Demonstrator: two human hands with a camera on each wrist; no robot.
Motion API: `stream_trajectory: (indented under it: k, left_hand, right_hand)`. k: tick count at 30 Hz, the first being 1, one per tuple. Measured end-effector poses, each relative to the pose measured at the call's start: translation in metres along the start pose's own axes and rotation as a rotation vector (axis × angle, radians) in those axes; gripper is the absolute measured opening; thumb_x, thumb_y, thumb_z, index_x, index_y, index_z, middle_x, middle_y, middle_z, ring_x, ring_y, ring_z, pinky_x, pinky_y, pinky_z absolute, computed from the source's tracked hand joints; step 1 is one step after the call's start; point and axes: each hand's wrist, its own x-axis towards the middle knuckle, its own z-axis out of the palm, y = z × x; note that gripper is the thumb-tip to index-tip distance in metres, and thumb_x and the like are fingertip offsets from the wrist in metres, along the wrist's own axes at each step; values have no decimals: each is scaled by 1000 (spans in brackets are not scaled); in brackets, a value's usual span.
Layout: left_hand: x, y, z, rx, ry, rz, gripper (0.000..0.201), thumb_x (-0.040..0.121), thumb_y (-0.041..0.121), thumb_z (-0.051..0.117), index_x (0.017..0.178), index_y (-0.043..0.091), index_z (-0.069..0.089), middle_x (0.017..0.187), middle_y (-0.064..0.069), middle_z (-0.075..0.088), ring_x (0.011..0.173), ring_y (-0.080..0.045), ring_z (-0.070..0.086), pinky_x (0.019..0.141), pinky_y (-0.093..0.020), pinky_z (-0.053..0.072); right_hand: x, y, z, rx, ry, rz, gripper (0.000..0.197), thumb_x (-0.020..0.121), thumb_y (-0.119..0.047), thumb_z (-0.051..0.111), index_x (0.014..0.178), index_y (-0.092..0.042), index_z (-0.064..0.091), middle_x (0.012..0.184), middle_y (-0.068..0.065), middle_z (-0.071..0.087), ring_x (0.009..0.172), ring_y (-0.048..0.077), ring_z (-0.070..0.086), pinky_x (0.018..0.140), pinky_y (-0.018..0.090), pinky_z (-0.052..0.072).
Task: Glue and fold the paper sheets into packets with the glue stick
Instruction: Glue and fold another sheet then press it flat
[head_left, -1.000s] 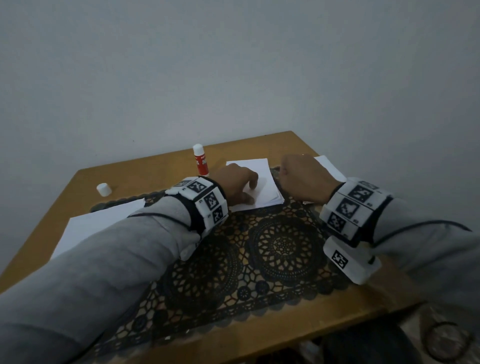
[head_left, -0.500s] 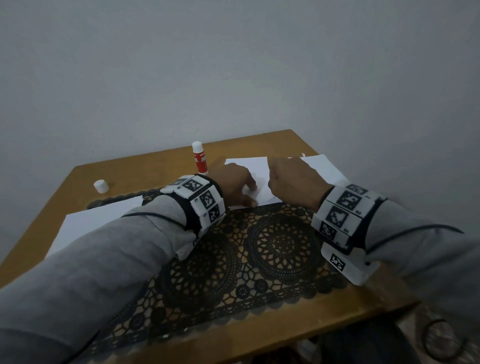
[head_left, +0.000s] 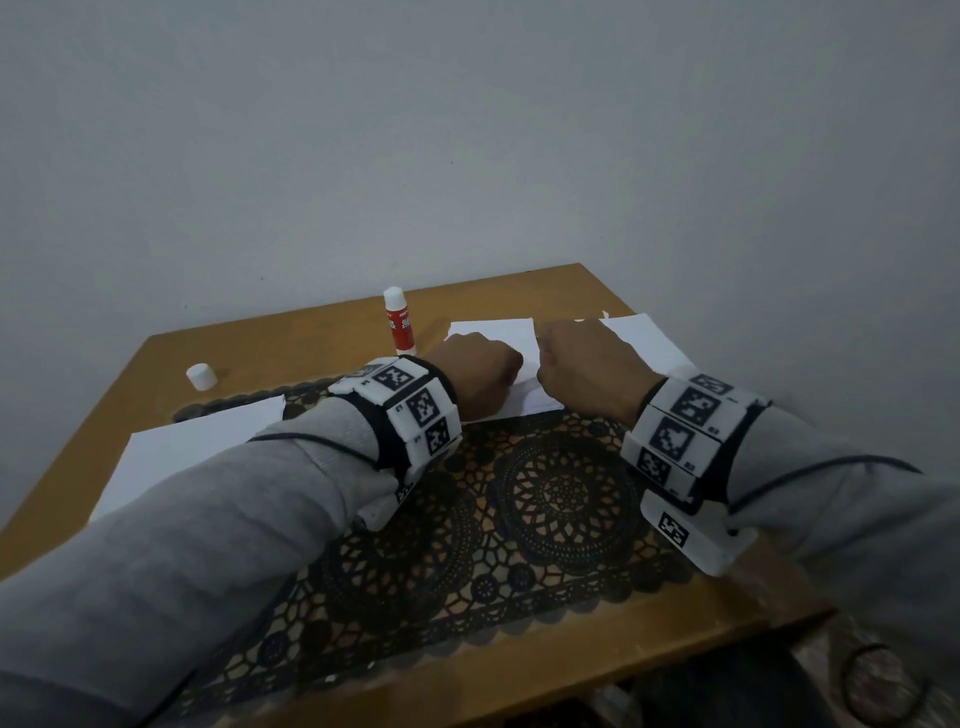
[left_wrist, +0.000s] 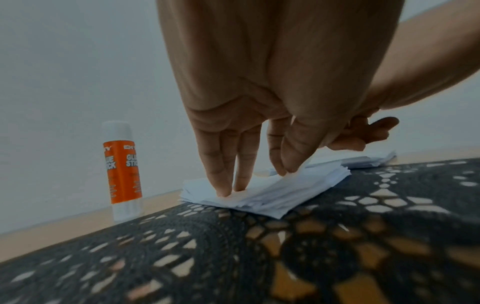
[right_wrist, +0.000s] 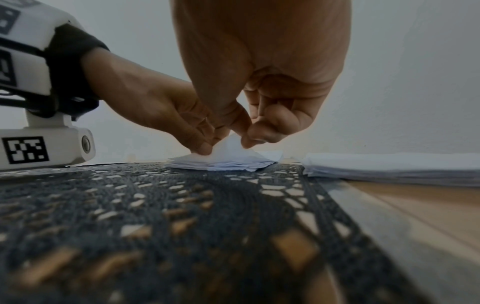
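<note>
A small stack of white paper sheets (head_left: 496, 332) lies at the far edge of the black lace mat (head_left: 545, 519). My left hand (left_wrist: 254, 181) presses straight fingers (left_wrist: 223, 189) down on the stack (left_wrist: 275, 193). My right hand (right_wrist: 240, 142) pinches a raised corner of the top sheet (right_wrist: 228, 150) between thumb and forefinger, right beside the left fingers. In the head view both hands, left (head_left: 480, 376) and right (head_left: 584, 361), sit close together over the stack and hide its middle. The orange and white glue stick (head_left: 397, 322) stands uncapped just left of the stack.
The white cap (head_left: 201, 376) lies on the wooden table (head_left: 311, 353) at far left. A large white sheet (head_left: 192, 447) lies under my left forearm. Another pile of paper (head_left: 644, 343) sits to the right of the stack. A wall rises close behind the table.
My right hand has moved left from the stack's right edge to meet the left hand and has lifted a corner of the top sheet. The left hand stayed on the stack.
</note>
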Motion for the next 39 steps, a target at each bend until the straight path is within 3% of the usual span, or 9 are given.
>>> stream_trajectory:
  k: [4, 7, 10, 14, 18, 24, 28, 31, 39]
  left_hand:
    - [-2, -8, -1, -43, 45, -37, 18, 95, 18, 44, 96, 11, 60, 97, -6, 66, 93, -25, 57, 94, -39, 42]
    - [-9, -11, -2, -108, 94, -21, 12, 92, 16, 48, 83, 16, 55, 92, -6, 66, 90, -26, 58, 89, -37, 44]
    - [-19, -14, -4, -159, 110, -5, 10, 92, 14, 51, 84, 15, 56, 92, -6, 65, 87, -21, 55, 75, -30, 42]
    - [-37, -25, -10, -198, 126, 8, 10, 91, 12, 53, 91, 9, 63, 94, -7, 64, 85, -20, 57, 76, -31, 48]
    - [-58, -33, -13, -209, 193, 26, 9, 90, 13, 55, 88, 10, 63, 87, -3, 62, 80, -21, 59, 70, -28, 46]
    - [-101, -43, -13, -173, 182, 105, 7, 84, 16, 61, 79, 20, 61, 83, 4, 68, 74, -12, 59, 69, -24, 44]
    - [-137, -54, -13, -186, 132, 120, 5, 79, 15, 66, 79, 21, 66, 81, 11, 67, 73, -3, 58, 71, -24, 49]
    - [-163, -62, -4, -139, 82, 170, 8, 81, 14, 64, 84, 21, 67, 90, 9, 66, 83, -8, 59, 77, -28, 51]
    - [-197, -77, 16, 40, 148, 355, 24, 77, 2, 70, 91, 20, 64, 97, 4, 65, 84, -14, 64, 68, -27, 56]
  right_hand:
    - [0, 0, -1, -8, -16, 15, 20, 88, -10, 50, 69, -12, 43, 67, 0, 46, 70, 23, 52, 59, 30, 37]
    - [-3, -2, -2, -7, -41, 4, 9, 87, -17, 55, 84, -10, 53, 78, 2, 54, 78, 23, 55, 62, 31, 41]
    - [-4, -1, 0, -73, -48, -17, 18, 90, -21, 58, 101, -7, 57, 94, 6, 60, 87, 23, 57, 71, 33, 46]
    - [-2, 1, 3, -136, -58, -36, 21, 89, -27, 61, 95, -8, 56, 85, 3, 56, 77, 19, 51, 61, 28, 38]
    - [-1, 1, 4, -160, -90, -41, 35, 89, -44, 62, 96, -10, 55, 83, 0, 53, 75, 17, 51, 63, 30, 41]
    - [-2, 1, 5, -198, -93, -63, 35, 91, -40, 60, 101, -6, 58, 93, 6, 60, 79, 18, 49, 67, 31, 44]
    - [-3, 0, 2, -211, -117, -53, 24, 91, -34, 58, 87, -11, 51, 83, 2, 54, 77, 19, 52, 67, 32, 45]
    - [-4, -1, 1, -198, -136, -29, 27, 90, -28, 56, 72, -16, 39, 73, -1, 46, 73, 19, 49, 60, 31, 38]
    - [-5, -2, 0, -169, -139, -15, 16, 87, -22, 56, 78, -12, 48, 77, 4, 55, 71, 21, 53, 57, 31, 37]
